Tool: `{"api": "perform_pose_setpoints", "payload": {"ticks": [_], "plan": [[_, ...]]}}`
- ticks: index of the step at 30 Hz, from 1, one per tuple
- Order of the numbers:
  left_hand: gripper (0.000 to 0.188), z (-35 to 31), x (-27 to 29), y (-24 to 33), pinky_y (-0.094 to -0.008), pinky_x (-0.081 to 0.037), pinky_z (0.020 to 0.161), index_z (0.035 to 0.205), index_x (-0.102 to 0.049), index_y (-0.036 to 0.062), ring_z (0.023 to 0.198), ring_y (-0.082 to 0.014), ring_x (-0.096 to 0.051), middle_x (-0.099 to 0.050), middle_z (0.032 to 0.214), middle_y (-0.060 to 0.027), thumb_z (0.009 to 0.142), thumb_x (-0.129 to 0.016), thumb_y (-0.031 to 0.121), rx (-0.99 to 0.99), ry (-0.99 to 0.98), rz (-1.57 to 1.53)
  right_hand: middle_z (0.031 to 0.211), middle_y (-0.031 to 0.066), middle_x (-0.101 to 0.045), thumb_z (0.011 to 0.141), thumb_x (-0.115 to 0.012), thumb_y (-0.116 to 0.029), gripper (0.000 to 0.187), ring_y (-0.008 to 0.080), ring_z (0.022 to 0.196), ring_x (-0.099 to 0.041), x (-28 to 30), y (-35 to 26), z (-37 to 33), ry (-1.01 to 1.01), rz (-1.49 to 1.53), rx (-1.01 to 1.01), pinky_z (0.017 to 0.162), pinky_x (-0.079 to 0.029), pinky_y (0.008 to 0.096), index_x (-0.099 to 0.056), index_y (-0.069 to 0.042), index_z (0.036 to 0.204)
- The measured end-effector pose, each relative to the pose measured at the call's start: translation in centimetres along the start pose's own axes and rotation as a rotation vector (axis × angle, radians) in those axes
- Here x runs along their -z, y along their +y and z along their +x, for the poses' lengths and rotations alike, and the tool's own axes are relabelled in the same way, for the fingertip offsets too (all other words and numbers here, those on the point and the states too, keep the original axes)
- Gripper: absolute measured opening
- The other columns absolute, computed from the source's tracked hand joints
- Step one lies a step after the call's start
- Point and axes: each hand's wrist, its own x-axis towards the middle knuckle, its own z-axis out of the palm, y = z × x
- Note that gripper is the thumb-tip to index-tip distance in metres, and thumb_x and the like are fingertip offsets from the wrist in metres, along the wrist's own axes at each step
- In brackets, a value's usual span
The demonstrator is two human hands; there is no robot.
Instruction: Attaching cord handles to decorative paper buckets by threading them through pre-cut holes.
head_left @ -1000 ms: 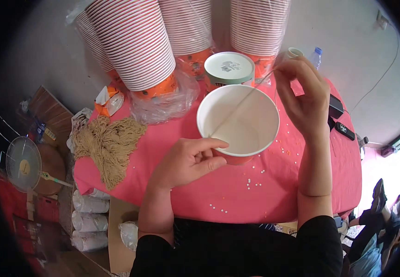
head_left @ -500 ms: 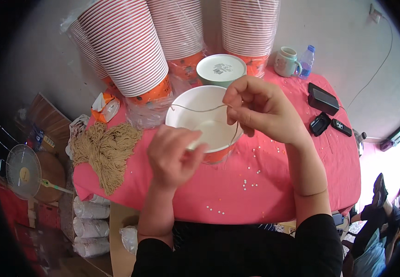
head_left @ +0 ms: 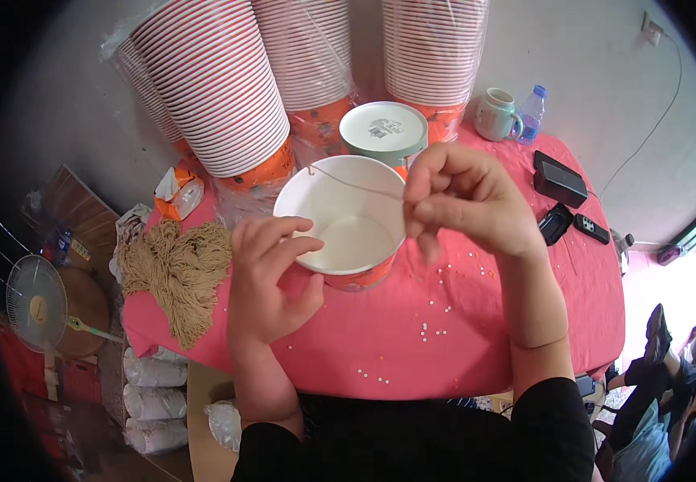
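An open white paper bucket (head_left: 346, 229) with an orange outside stands on the table in front of me. My left hand (head_left: 263, 281) is at its near left rim, fingers spread and reaching over the edge, thumb apart outside the wall. Whether it presses on the rim is hard to tell. From a hole near the far rim a thin brown cord (head_left: 352, 184) runs across the mouth to my right hand (head_left: 464, 201). Thumb and forefinger there pinch the cord, above the bucket's right side. The lower fingers are slightly blurred.
Tall stacks of nested paper buckets (head_left: 211, 88) line the wall behind a bucket with a white lid (head_left: 384, 127). A bundle of tan cords (head_left: 175, 277) lies at left. A mug (head_left: 495, 116), a water bottle (head_left: 532, 112) and black boxes (head_left: 561, 178) are at right. White dots are scattered on the pink cloth.
My left hand has moved left and spread its fingers at the rim. The bucket has shifted a little left. My right hand has moved slightly right and down with the cord.
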Motion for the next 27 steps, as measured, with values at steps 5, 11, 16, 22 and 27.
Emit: {"api": "perform_pose_setpoints", "payload": {"ticks": [5, 11, 16, 22, 27], "plan": [[0.041, -1.2, -1.8, 2.6, -0.0208, -0.044, 0.062, 0.115, -0.065, -0.0008, 0.074, -0.0091, -0.059, -0.066, 0.097, -0.0061, 0.079, -0.077, 0.012, 0.079, 0.136, -0.534, 0.091, 0.0112, -0.068, 0.095, -0.053, 0.003, 0.008, 0.0185, 0.080, -0.071, -3.0, 0.9, -0.1, -0.102, 0.126, 0.016, 0.070, -0.058, 0.0267, -0.054, 0.002, 0.102], [0.021, -2.4, -2.2, 3.5, -0.0175, -0.041, 0.054, 0.110, -0.064, -0.0046, 0.063, -0.0045, -0.054, -0.065, 0.080, -0.0049, 0.093, -0.064, 0.008, 0.524, -0.066, -1.222, 0.092, 0.0173, -0.067, 0.093, -0.053, 0.005, 0.006, 0.0248, 0.080, -0.071, -3.3, 2.0, 0.3, -0.046, 0.136, 0.057, 0.071, -0.060, 0.0334, -0.054, 0.003, 0.099], [0.019, -1.9, -0.9, 1.7, -0.0180, -0.039, 0.049, 0.100, -0.065, -0.0047, 0.058, -0.0048, -0.054, -0.065, 0.072, -0.0059, 0.095, -0.063, 0.014, 0.472, -0.084, -1.241, 0.094, 0.0150, -0.066, 0.096, -0.050, -0.001, 0.007, 0.0251, 0.077, -0.070, 0.4, 3.3, 1.5, 0.172, 0.127, 0.215, 0.069, -0.059, 0.0340, -0.053, -0.001, 0.102], [0.015, -1.5, -0.7, 1.6, -0.0190, -0.042, 0.053, 0.094, -0.066, -0.0048, 0.060, -0.0058, -0.056, -0.064, 0.070, -0.0039, 0.094, -0.063, 0.010, 0.382, -0.150, -1.155, 0.095, 0.0142, -0.066, 0.096, -0.050, -0.001, 0.007, 0.0250, 0.081, -0.070, 2.6, 3.3, 1.9, 0.280, 0.211, 0.314, 0.072, -0.060, 0.0349, -0.054, 0.000, 0.103], [0.011, -1.4, -1.0, 1.2, -0.0191, -0.043, 0.055, 0.090, -0.067, -0.0031, 0.062, -0.0055, -0.057, -0.063, 0.071, -0.0017, 0.091, -0.067, 0.007, 0.537, -0.044, -0.890, 0.096, 0.0148, -0.066, 0.096, -0.051, -0.002, 0.007, 0.0250, 0.084, -0.070, 3.5, 3.4, 2.5, 0.321, 0.276, 0.329, 0.073, -0.060, 0.0355, -0.054, -0.001, 0.102]]}}
